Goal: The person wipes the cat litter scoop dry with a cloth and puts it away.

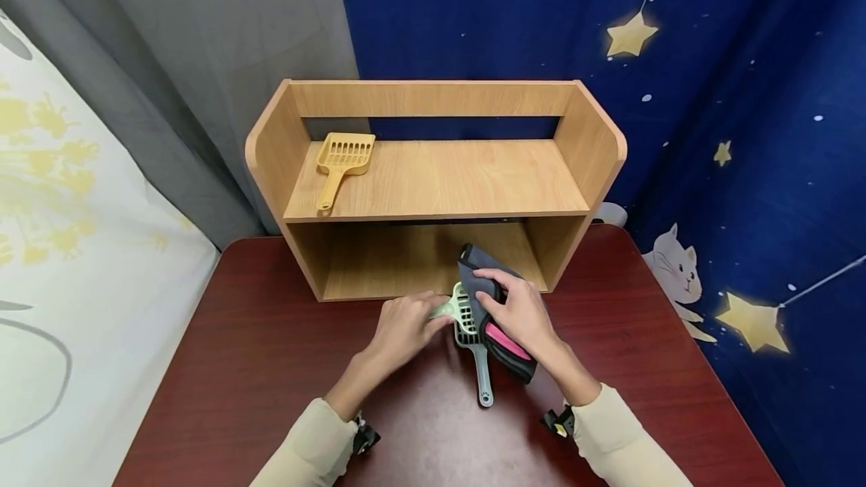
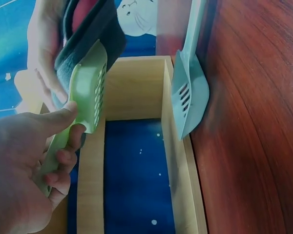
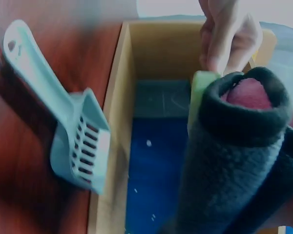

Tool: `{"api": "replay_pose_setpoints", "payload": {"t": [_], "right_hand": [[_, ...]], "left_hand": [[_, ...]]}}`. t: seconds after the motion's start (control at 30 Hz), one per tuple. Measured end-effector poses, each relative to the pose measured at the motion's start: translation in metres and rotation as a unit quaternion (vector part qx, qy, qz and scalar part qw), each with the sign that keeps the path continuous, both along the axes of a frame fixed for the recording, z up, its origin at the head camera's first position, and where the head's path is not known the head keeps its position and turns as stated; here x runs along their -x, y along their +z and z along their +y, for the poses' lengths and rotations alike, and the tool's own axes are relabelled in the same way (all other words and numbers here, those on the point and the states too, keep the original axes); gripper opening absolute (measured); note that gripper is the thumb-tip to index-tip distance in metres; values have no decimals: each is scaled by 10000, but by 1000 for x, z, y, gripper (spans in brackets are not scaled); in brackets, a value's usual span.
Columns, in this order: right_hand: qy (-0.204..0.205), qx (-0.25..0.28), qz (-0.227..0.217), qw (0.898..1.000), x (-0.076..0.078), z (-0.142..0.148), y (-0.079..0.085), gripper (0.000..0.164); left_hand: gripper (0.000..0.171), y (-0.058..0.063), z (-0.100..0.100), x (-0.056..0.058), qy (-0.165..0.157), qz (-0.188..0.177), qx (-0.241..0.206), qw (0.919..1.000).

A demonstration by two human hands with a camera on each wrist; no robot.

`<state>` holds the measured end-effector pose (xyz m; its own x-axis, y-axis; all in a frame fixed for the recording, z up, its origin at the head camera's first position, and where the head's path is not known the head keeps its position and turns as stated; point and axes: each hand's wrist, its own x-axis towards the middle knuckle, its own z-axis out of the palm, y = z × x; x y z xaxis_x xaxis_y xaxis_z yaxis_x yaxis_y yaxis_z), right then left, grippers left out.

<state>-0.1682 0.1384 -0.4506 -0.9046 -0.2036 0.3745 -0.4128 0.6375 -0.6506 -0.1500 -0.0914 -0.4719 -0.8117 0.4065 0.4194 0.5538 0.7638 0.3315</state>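
Note:
My left hand (image 1: 404, 328) grips a light green litter scoop (image 2: 92, 87) by its handle, the slotted head toward the right. In my right hand (image 1: 519, 313) is a folded dark grey cloth (image 3: 229, 161) with black edging and a pink inner side. The cloth lies against the green scoop's head, covering part of it in the head view. Beneath them on the table is a blue-grey litter scoop (image 1: 482, 374), its handle toward me. Both hands are just in front of the shelf's lower opening.
A two-tier wooden shelf (image 1: 433, 89) stands at the back of the dark red table (image 1: 271, 382). On its upper board, at the left, lies a yellow litter scoop (image 1: 345, 162). Curtains (image 1: 473, 13) hang behind and at the sides.

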Motion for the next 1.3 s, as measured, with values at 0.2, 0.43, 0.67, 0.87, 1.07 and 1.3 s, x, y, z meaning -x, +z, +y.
{"api": "replay_pose_setpoints", "payload": {"t": [0.2, 0.43, 0.67, 0.87, 1.07, 1.3], "right_hand": [[-85, -104, 209, 9997, 3, 14, 5, 38], [-87, -359, 44, 9993, 2, 9, -3, 38], [196, 183, -249, 9993, -5, -12, -1, 36], [85, 309, -86, 9995, -6, -12, -1, 35], [17, -258, 168, 9995, -5, 4, -4, 36], [-158, -42, 344, 9993, -3, 26, 5, 35]], "left_hand": [[36, -2, -5, -1, 60, -72, -118, 9999], [30, -6, 0, -2, 75, -152, 9, 9999], [30, -5, 5, -1, 45, -84, -14, 10000], [27, -3, 7, 0, 15, -45, -30, 10000], [30, -3, 2, -3, 19, 40, -65, 10000], [33, -3, -3, -5, 116, 117, -141, 9998]]}}
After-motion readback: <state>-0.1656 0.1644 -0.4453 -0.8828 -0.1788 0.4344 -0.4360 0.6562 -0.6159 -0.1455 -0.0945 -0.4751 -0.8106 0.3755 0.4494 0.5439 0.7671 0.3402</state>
